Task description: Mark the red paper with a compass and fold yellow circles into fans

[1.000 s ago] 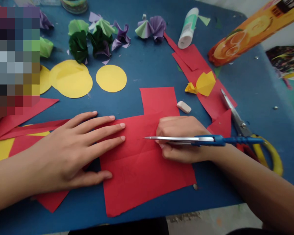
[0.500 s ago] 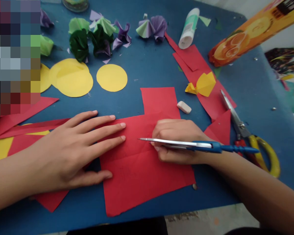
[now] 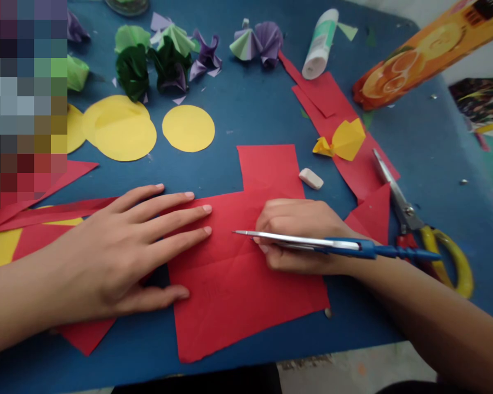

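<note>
At mid-frame, right hand point(image 3: 298, 219) curled around the compass point(image 3: 347, 247), we should pin the red sheet point(image 3: 250, 306) with our spread, empty left hand point(image 3: 119, 262).

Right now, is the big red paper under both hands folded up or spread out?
Spread out: the big red paper lies flat beneath the left hand and right hand, with a faint crease running across it.

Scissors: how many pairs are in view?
1. The scissors lie beyond the right hand, toward the right edge, partly behind the compass. The pixelated corner may hide others.
</note>
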A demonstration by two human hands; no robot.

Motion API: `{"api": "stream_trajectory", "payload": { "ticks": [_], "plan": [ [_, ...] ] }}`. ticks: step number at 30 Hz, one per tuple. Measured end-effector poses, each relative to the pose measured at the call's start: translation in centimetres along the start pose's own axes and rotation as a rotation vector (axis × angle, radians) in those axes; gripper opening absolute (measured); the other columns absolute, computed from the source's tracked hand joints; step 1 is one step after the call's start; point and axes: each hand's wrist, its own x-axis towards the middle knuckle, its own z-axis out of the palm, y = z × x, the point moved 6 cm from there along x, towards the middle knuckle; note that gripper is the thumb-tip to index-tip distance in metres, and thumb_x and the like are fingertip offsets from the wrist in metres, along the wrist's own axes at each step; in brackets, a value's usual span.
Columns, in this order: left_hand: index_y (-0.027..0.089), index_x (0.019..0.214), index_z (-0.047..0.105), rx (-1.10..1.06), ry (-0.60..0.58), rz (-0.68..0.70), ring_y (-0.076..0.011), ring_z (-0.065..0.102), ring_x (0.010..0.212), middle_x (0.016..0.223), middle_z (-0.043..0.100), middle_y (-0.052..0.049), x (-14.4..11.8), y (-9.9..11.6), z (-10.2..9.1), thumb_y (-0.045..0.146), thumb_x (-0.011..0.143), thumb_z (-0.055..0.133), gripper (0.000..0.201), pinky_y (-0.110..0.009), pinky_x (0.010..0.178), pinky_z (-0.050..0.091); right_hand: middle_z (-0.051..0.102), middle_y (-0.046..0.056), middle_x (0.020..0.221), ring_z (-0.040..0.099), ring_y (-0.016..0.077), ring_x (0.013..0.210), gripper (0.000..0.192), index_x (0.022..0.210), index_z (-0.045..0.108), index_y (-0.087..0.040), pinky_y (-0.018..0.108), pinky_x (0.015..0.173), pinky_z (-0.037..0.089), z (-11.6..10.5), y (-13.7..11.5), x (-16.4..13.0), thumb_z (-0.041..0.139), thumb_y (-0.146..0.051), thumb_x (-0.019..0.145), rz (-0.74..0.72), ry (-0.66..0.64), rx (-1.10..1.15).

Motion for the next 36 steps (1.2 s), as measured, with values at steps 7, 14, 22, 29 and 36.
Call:
{"api": "stream_trajectory", "payload": {
  "ticks": [7, 14, 22, 29, 36],
  "plan": [
    [0.023, 0.135, 0.044, 0.055, -0.031, 0.11, -0.0285, 0.038, 0.132, 0.145, 0.04, -0.005, -0.04, -0.3, 0.14, 0.049, 0.085, 0.054, 0.058, -0.047, 0.112, 0.025, 0.058, 0.0, 0.067, 0.051, 0.011, 0.062, 0.021, 0.069, 0.051, -0.018, 0.024, 0.059, 0.039, -0.05, -0.22, 0.22, 0.047, -0.017, 0.09, -0.01, -0.024, -0.02],
    [0.025, 0.133, 0.046, 0.038, -0.034, 0.035, -0.0262, 0.035, 0.134, 0.145, 0.04, -0.002, -0.09, -0.12, 0.09, 0.049, 0.087, 0.051, 0.052, -0.047, 0.113, 0.022, 0.057, 0.0, 0.067, 0.05, 0.0117, 0.062, 0.021, 0.069, 0.049, -0.019, 0.025, 0.059, 0.038, -0.23, -0.63, 0.28, 0.047, -0.016, 0.09, 0.007, -0.026, -0.001],
    [0.025, 0.132, 0.046, 0.03, -0.034, 0.003, -0.0259, 0.034, 0.135, 0.145, 0.041, -0.003, -0.05, 0.19, 0.06, 0.049, 0.087, 0.049, 0.051, -0.049, 0.114, 0.022, 0.057, 0.0, 0.066, 0.048, 0.0121, 0.062, 0.021, 0.068, 0.05, -0.019, 0.025, 0.06, 0.038, -0.24, -0.46, 0.22, 0.045, -0.014, 0.089, 0.036, 0.0, -0.011],
    [0.026, 0.132, 0.046, 0.025, -0.039, 0.033, -0.0271, 0.036, 0.134, 0.144, 0.042, -0.003, -0.07, -0.05, 0.13, 0.05, 0.086, 0.052, 0.052, -0.049, 0.113, 0.024, 0.056, 0.0, 0.065, 0.048, 0.0124, 0.062, 0.019, 0.068, 0.049, -0.019, 0.025, 0.06, 0.039, -0.2, -0.4, 0.12, 0.047, -0.011, 0.085, 0.03, -0.012, -0.019],
    [0.028, 0.133, 0.043, 0.011, -0.04, -0.02, -0.0254, 0.034, 0.135, 0.145, 0.041, -0.002, -0.15, -0.03, 0.18, 0.05, 0.087, 0.049, 0.052, -0.049, 0.114, 0.022, 0.055, 0.0, 0.065, 0.049, 0.012, 0.062, 0.019, 0.068, 0.048, -0.02, 0.025, 0.06, 0.04, -0.16, -0.32, 0.09, 0.047, -0.013, 0.087, 0.032, 0.015, -0.052]
  ]
}}
